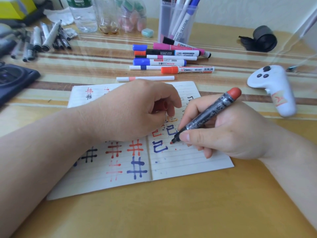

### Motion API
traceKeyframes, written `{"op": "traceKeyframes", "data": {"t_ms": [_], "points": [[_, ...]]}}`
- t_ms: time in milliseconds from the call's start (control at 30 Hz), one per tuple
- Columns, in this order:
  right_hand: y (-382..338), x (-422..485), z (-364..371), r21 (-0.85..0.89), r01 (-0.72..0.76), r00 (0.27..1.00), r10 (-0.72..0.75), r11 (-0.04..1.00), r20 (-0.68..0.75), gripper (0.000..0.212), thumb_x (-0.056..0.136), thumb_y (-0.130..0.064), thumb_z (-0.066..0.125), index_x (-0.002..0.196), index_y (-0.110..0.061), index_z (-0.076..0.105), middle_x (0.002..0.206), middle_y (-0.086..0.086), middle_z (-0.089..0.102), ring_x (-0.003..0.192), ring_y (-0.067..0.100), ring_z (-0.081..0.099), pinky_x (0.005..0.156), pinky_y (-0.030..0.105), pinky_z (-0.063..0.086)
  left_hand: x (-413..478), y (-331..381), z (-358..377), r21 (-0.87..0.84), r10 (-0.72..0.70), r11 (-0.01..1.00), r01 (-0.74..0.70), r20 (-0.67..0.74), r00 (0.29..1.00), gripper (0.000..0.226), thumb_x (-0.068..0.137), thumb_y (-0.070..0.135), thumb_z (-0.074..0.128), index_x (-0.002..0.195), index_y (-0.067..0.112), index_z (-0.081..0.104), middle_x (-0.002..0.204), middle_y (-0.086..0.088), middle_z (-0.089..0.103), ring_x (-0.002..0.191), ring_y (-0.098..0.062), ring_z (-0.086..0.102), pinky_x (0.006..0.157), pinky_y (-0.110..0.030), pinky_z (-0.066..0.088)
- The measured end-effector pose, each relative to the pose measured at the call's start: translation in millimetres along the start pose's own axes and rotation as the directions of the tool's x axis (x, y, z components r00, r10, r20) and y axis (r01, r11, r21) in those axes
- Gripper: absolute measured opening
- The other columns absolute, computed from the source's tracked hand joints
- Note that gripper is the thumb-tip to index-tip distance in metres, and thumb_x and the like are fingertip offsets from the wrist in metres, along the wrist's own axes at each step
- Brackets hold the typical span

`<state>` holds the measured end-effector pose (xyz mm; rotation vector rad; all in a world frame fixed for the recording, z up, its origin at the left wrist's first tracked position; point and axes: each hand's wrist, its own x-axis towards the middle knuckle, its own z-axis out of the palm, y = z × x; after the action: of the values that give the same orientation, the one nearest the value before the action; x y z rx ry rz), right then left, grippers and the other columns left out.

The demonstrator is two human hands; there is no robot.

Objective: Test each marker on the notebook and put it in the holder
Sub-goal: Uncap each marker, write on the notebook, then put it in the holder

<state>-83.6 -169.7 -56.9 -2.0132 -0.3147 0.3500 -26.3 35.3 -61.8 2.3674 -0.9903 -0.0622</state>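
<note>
Gripping one marker (205,115) in a pen hold, the right hand (223,133) rests on the right page of the single open notebook (188,162), thumb and fingers curled round the barrel. The long axis slants from the red tip, pointing down-left at the paper (contact: cannot tell), to the red butt end up-right. Left hand (137,110) lies on the pages just beside, fingers curled round one red cap (162,107); beyond the notebook lie eight or nine loose markers (187,69), mostly crosswise, overlap blocking a firm count, and farther back one clear holder (164,18) stands upright with several markers inside.
</note>
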Motion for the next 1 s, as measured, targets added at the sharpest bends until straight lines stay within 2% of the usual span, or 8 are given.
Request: {"op": "traceKeyframes", "data": {"t_ms": [133, 367, 467, 533, 600, 733, 900, 1000], "points": [[0.4, 0.8, 1.1, -0.02, 0.006, 1.0, -0.006, 1.0, -0.012, 0.009, 0.075, -0.023, 0.076, 0.08, -0.017, 0.072, 0.065, 0.011, 0.066, 0.054, 0.024, 0.065, 0.048, 0.031, 0.054, 0.1, -0.1, 0.0, 0.005, 0.001, 1.0, -0.001, -0.001, 1.0, 0.034, 0.087, 0.008, 0.062, 0.104, 0.036, 0.067, 0.087, 0.025, 0.068, 0.092, 0.005, 0.061, 0.081, -0.007, 0.045], [-6.1, -1.3, 1.0, -0.025, 0.002, 0.999, -0.001, 1.0, 0.038, 0.006, 0.075, -0.02, 0.076, 0.076, -0.016, 0.072, 0.066, 0.008, 0.068, 0.051, 0.011, 0.062, 0.046, 0.025, 0.05, -0.2, -0.7, 0.6, 0.002, -0.002, 1.0, 0.002, -0.009, 1.0, 0.034, 0.086, 0.008, 0.063, 0.101, 0.038, 0.067, 0.085, 0.026, 0.068, 0.091, 0.004, 0.061, 0.08, -0.007, 0.045], [-7.5, -1.3, -0.5, -0.062, -0.01, 1.0, 0.012, 0.998, 0.024, 0.013, 0.08, -0.006, 0.079, 0.074, -0.012, 0.069, 0.06, 0.01, 0.064, 0.048, 0.013, 0.058, 0.043, 0.028, 0.049, -0.5, -1.3, 1.3, -0.013, -0.01, 1.0, 0.01, -0.015, 1.0, 0.033, 0.085, 0.005, 0.063, 0.099, 0.035, 0.069, 0.083, 0.026, 0.068, 0.088, 0.006, 0.061, 0.078, -0.005, 0.045], [-7.3, -0.7, -2.5, -0.086, -0.019, 1.0, 0.02, 0.996, -0.001, 0.014, 0.081, 0.001, 0.074, 0.072, -0.008, 0.067, 0.058, 0.016, 0.06, 0.044, 0.015, 0.054, 0.04, 0.028, 0.046, -0.5, -1.7, 1.8, -0.017, -0.018, 1.0, 0.017, -0.02, 1.0, 0.033, 0.086, 0.005, 0.064, 0.101, 0.034, 0.07, 0.085, 0.026, 0.07, 0.09, 0.004, 0.062, 0.081, -0.01, 0.046], [-6.1, -0.2, -4.0, -0.101, -0.017, 1.0, 0.016, 0.995, -0.009, 0.014, 0.08, 0.003, 0.074, 0.071, -0.006, 0.066, 0.054, 0.011, 0.056, 0.041, 0.012, 0.05, 0.039, 0.025, 0.042, -0.7, -2.6, 2.2, -0.016, -0.018, 1.0, 0.018, -0.024, 1.0, 0.034, 0.085, 0.005, 0.065, 0.102, 0.034, 0.07, 0.087, 0.025, 0.071, 0.09, 0.003, 0.063, 0.083, -0.014, 0.047], [-3.1, 0.5, -5.1, -0.133, -0.001, 1.0, -0.001, 0.991, -0.011, 0.01, 0.079, 0.0, 0.073, 0.073, -0.001, 0.065, 0.048, -0.004, 0.052, 0.039, 0.006, 0.048, 0.039, 0.016, 0.036, -1.1, -3.0, 2.7, -0.002, -0.014, 1.0, 0.014, -0.02, 1.0, 0.035, 0.085, 0.008, 0.067, 0.103, 0.038, 0.069, 0.097, 0.03, 0.067, 0.094, 0.003, 0.063, 0.082, -0.009, 0.046], [9.8, 5.0, -10.1, 0.132, 0.122, 0.977, -0.095, 0.984, -0.193, 0.01, 0.079, 0.0, 0.067, 0.076, 0.001, 0.057, 0.049, -0.002, 0.048, 0.037, 0.007, 0.042, 0.039, 0.018, 0.033, -2.2, -6.0, 0.0, -0.017, -0.032, 0.999, 0.032, -0.022, 0.999, 0.032, 0.082, 0.019, 0.072, 0.107, 0.04, 0.067, 0.094, 0.03, 0.069, 0.092, 0.006, 0.065, 0.08, -0.005, 0.046], [16.7, 7.9, -11.9, 0.171, 0.253, 0.94, -0.201, 0.952, -0.275, 0.011, 0.08, -0.006, 0.07, 0.082, -0.006, 0.06, 0.06, 0.004, 0.055, 0.042, 0.004, 0.045, 0.046, 0.016, 0.035, -2.5, -6.2, -1.8, -0.06, -0.027, 0.998, 0.024, -0.058, 0.998, 0.037, 0.081, 0.016, 0.079, 0.11, 0.034, 0.067, 0.097, 0.033, 0.069, 0.091, 0.009, 0.065, 0.079, -0.003, 0.044]]}}
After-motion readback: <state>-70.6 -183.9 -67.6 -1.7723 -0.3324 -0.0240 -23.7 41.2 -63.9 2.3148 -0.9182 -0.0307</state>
